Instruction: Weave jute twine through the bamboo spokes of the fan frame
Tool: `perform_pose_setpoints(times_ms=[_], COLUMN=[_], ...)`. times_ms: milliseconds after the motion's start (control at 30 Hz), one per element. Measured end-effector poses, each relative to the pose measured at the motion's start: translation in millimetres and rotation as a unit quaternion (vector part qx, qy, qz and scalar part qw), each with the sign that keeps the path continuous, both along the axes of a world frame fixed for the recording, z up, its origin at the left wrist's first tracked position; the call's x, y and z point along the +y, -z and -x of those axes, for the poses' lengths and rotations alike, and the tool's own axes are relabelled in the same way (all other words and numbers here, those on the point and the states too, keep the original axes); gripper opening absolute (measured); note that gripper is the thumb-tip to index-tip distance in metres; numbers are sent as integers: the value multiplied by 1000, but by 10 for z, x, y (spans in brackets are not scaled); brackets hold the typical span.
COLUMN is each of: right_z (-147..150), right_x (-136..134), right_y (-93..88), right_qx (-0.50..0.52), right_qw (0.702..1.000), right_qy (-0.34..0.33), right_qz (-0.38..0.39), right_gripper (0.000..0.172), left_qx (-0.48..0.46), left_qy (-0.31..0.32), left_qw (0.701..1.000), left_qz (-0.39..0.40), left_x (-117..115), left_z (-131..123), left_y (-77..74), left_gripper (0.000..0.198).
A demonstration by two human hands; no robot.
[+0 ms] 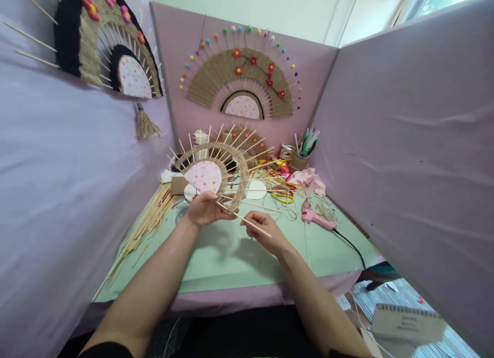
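My left hand (208,209) grips a half-made fan (244,175) by its lower right end, thumb on top. The fan has thin wooden sticks spreading outward, a woven twine band across them, and a pink spotted half-circle (204,176) in the centre. Just right of it, my right hand (264,229) is closed in a pinch beside the fan's lowest stick (254,226). Whatever lies between those fingers is too thin or hidden to make out. The fan is held tilted above the table.
Loose sticks (144,227) lie along the table's left side. A pink glue gun (318,217) with a black cord rests at the right. Behind are coloured wires (283,194), pink tissue (309,180) and a tool cup (298,162). Finished fans (208,80) hang on the partitions.
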State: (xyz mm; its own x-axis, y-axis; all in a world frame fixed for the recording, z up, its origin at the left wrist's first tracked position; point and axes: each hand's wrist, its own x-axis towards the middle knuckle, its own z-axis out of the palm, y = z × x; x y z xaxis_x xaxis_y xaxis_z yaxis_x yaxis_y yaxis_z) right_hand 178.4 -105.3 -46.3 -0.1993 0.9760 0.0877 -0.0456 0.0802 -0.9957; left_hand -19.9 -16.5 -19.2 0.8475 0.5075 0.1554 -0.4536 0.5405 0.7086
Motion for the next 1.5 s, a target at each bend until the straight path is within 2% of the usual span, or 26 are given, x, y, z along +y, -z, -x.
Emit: perform_pose_setpoints(times_ms=[100, 300, 400, 533, 633, 933, 1167, 1333, 1500], right_z=[35, 59, 52, -26, -119, -236, -282, -234, -106], right_x=[-53, -12, 34, 42, 2, -87, -84, -84, -45], right_y=[64, 48, 36, -6, -50, -119, -45, 3, 18], right_qx=[-27, -99, -89, -74, -85, -84, -103, -118, -129], right_qw=[1000, 992, 985, 959, 946, 933, 937, 950, 963], right_qy=[9, 72, 144, 261, 293, 316, 307, 268, 220], right_qz=[6, -7, -31, -80, -112, -147, -128, -109, -85], right_gripper=[30, 27, 28, 25, 25, 24, 24, 25, 25], left_qx=[-7, -10, -4, 20, 26, 20, -5, -11, -10], left_qy=[-5, 10, 29, 67, 76, 105, 30, 16, 30], left_qw=[1000, 999, 999, 997, 997, 994, 999, 997, 998], left_qz=[20, 36, 30, 24, 11, 4, 45, 74, 56], left_x=[30, 31, 7, 2, 7, 7, 32, 73, 12], left_z=[6, -8, -44, -89, -93, -104, -80, -56, -102], left_y=[13, 32, 47, 64, 61, 73, 25, 48, 44], left_gripper=[43, 43, 42, 41, 43, 46, 44, 43, 45])
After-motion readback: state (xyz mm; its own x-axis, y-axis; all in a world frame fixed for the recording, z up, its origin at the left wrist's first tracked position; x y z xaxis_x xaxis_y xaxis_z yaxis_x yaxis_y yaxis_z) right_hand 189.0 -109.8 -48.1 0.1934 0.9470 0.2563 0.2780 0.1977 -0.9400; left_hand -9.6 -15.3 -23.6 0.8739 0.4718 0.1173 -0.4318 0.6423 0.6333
